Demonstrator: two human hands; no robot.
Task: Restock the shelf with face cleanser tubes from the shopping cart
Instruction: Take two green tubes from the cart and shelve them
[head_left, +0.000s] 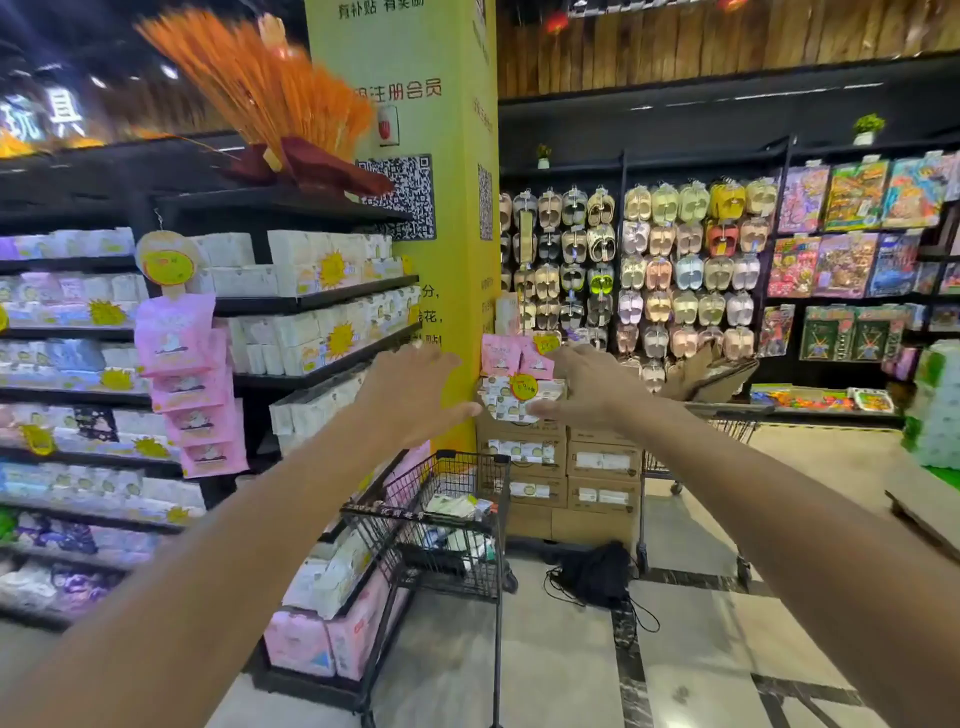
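Observation:
A black wire shopping cart (447, 525) stands on the aisle floor ahead, beside the end of the left shelf. White and green packages (451, 506) lie in its basket; I cannot make out single tubes. Both my arms stretch forward at chest height above the cart. My left hand (415, 395) and my right hand (584, 387) are held out with fingers straight and spread, palms facing away, holding nothing. They hang apart in the air in front of the yellow pillar (415, 208).
A black shelf unit (311, 301) full of white and pink packs runs along the left. Stacked cardboard boxes (561, 467) stand at the pillar's foot. A black bag (595, 574) lies on the floor. Another cart (722, 415) and a slipper wall (649, 275) are behind.

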